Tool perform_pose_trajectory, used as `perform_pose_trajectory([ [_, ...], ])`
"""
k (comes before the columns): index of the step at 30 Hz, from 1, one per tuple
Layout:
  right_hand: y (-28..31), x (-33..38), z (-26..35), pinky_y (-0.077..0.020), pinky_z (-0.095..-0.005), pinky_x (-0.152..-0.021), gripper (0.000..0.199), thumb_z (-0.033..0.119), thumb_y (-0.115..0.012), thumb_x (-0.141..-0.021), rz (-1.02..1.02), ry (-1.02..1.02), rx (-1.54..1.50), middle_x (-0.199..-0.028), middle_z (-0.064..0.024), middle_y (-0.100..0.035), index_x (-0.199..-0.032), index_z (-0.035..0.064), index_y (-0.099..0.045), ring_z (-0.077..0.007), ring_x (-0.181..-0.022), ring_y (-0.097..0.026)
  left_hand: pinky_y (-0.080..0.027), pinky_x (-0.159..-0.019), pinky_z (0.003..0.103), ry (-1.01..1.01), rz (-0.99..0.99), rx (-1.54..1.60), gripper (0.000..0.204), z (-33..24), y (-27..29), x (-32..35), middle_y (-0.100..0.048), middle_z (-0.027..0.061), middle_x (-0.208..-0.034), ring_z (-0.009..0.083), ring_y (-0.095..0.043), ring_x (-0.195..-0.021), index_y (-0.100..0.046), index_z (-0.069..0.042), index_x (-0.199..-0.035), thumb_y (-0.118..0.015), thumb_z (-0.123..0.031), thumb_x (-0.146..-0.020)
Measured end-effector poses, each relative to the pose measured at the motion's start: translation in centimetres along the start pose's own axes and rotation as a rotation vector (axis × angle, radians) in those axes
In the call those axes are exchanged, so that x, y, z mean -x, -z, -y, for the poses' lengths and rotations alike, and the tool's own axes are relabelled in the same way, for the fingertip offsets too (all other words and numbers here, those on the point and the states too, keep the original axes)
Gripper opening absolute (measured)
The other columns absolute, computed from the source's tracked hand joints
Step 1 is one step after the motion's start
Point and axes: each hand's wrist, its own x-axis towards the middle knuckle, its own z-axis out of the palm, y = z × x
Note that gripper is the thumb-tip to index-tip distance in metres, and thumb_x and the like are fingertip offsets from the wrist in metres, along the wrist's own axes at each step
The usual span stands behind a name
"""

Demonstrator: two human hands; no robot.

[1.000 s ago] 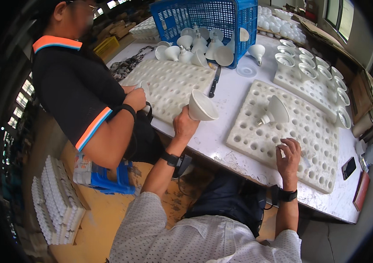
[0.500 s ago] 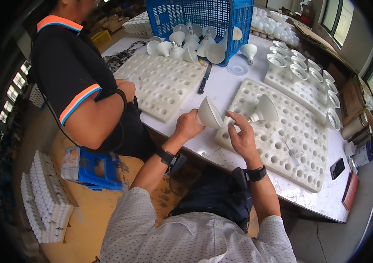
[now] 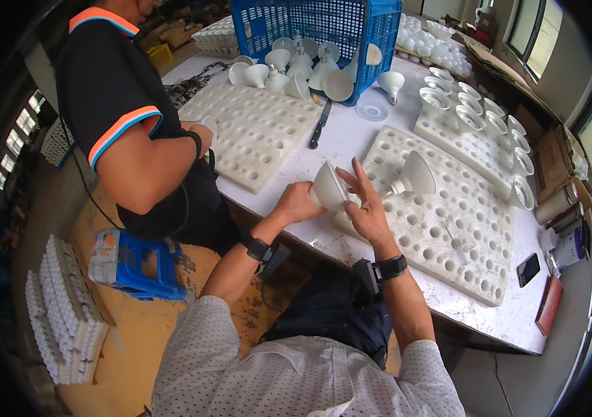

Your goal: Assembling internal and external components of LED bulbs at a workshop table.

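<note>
Two hands on one white cone [image 3: 328,187], held over the table edge.
Left hand [image 3: 297,203] wraps it from below, fingers closed; right hand [image 3: 364,201] rests splayed fingers on its rim (another cone [image 3: 412,175] sits in the tray [image 3: 476,229]). Best to keep it level, support underneath.

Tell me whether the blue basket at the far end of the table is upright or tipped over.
Tipped over. The blue basket lies on its side, its open mouth facing the person, white cone-shaped housings spilling onto the table.

Basket [image 3: 323,31] tipped at table's [image 3: 351,135] far side, bulbs [image 3: 296,69] spilling out; knife [image 3: 319,124] between two trays [image 3: 254,128]; phone [image 3: 529,269] near right edge.
</note>
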Motion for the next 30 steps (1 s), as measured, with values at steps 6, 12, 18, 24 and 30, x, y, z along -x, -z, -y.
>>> perform_pose_trajectory([
  [6, -0.2, -0.1, 0.0, -0.0309, -0.0371, -0.105, 0.086, 0.002, -0.049, -0.066, 0.047, 0.002, -0.035, -0.135, -0.0150, -0.046, -0.146, 0.0101, -0.018, -0.0263, -0.123, -0.045, -0.050, -0.052, 0.028, 0.169, 0.203, 0.165, 0.042, -0.4, 0.8, 0.2, -0.066, 0.0092, -0.077, 0.0153, -0.061, -0.057, -0.064, 0.002, -0.094, -0.077, -0.018, -0.060],
  [12, -0.3, -0.2, -0.3, -0.0282, -0.0395, -0.106, 0.096, 0.015, -0.067, -0.067, 0.135, -0.004, -0.037, -0.142, -0.0162, -0.036, -0.146, 0.0092, -0.013, -0.0263, -0.131, -0.035, -0.047, -0.046, 0.025, 0.130, 0.322, 0.368, 0.043, 0.5, 1.0, 0.2, -0.065, 0.0086, -0.071, 0.0141, -0.059, -0.053, -0.064, 0.005, -0.091, -0.077, -0.020, -0.059],
  [18, -0.2, -0.7, -1.9, -0.0264, -0.0353, -0.109, 0.109, 0.022, -0.079, -0.059, 0.210, -0.119, 0.019, -0.144, -0.0178, -0.031, -0.146, 0.0112, -0.015, -0.0293, -0.133, -0.031, -0.038, -0.037, 0.020, 0.190, 0.511, 0.531, 0.035, 0.9, 1.5, 0.3, -0.063, 0.0061, -0.065, 0.0092, -0.052, -0.042, -0.065, 0.002, -0.085, -0.077, -0.015, -0.057],
  [24, 0.2, -0.5, -2.2, -0.0271, -0.0353, -0.109, 0.111, 0.027, -0.083, -0.056, 0.272, -0.134, 0.100, -0.145, -0.0182, -0.030, -0.145, 0.0097, -0.018, -0.0293, -0.133, -0.031, -0.035, -0.036, 0.019, 0.256, 0.603, 0.608, 0.028, 0.8, 2.0, 0.5, -0.063, 0.0063, -0.065, 0.0081, -0.051, -0.043, -0.064, 0.000, -0.083, -0.076, -0.014, -0.062],
  [30, 0.0, -0.5, -2.2, -0.0291, -0.0343, -0.107, 0.105, 0.025, -0.079, -0.060, 0.218, -0.173, 0.041, -0.141, -0.0193, -0.035, -0.144, 0.0066, -0.019, -0.0289, -0.129, -0.037, -0.038, -0.038, 0.018, 0.227, 0.577, 0.644, 0.035, 1.2, 2.0, 0.4, -0.064, 0.0070, -0.074, 0.0084, -0.056, -0.049, -0.062, 0.002, -0.094, -0.075, -0.013, -0.066],
])
